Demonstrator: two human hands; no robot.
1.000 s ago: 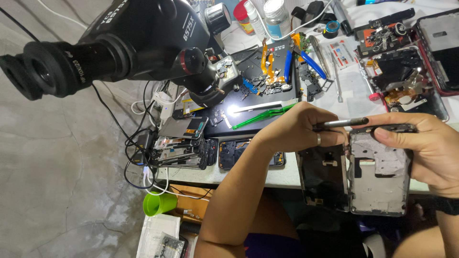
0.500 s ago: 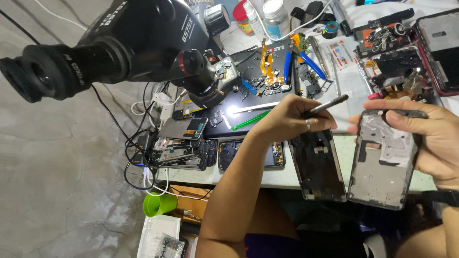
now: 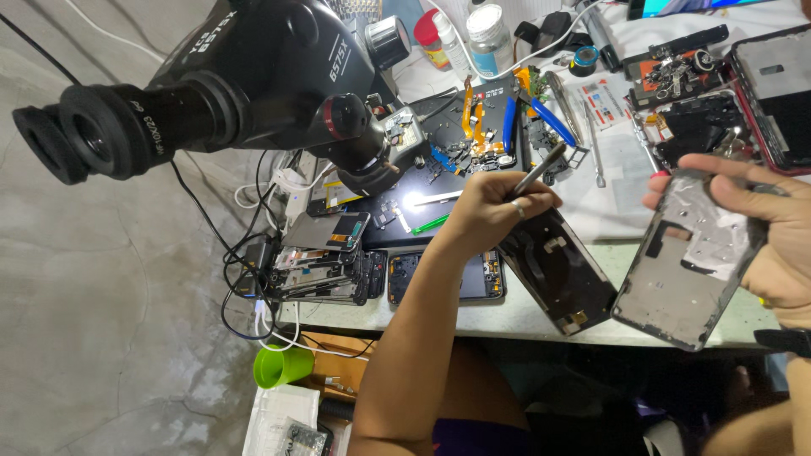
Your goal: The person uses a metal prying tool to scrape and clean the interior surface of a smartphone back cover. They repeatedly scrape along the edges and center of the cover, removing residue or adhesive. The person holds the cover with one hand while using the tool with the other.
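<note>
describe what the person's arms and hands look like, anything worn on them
Both forearms are bare, with no sleeves and no gloves. The left hand wears a thin silver-coloured ring on one finger. The right hand has a dark band at the wrist, likely a watch strap; no ring is clearly visible there.

Our left hand (image 3: 490,211) is curled into a loose fist, forearm reaching up. Our right hand (image 3: 773,236) grips with fingers spread.
</note>
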